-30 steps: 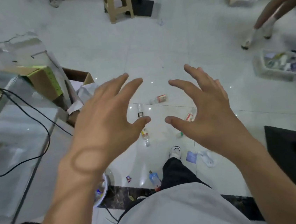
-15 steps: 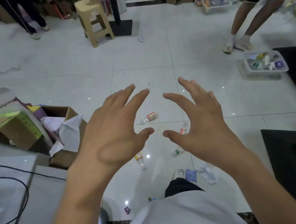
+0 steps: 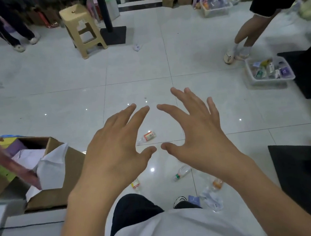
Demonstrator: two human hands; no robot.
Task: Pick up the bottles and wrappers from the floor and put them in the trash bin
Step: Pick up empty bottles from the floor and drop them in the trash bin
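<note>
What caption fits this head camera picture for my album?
Open left hand and right hand hover above small clear plastic bottles and crumpled clear wrappers on a shiny pale tiled floor.

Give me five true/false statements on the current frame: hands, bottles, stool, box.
1. The left hand and right hand hold nothing, fingers spread. True.
2. The red-labelled bottle stands upright on the floor. False: it lies on its side.
3. The beige stool is tipped over. False: it stands on its legs.
4. The cardboard box is on the person's left, with white paper in it. True.
5. The right hand grips the green-capped bottle. False: the bottle lies on the floor, untouched.
</note>
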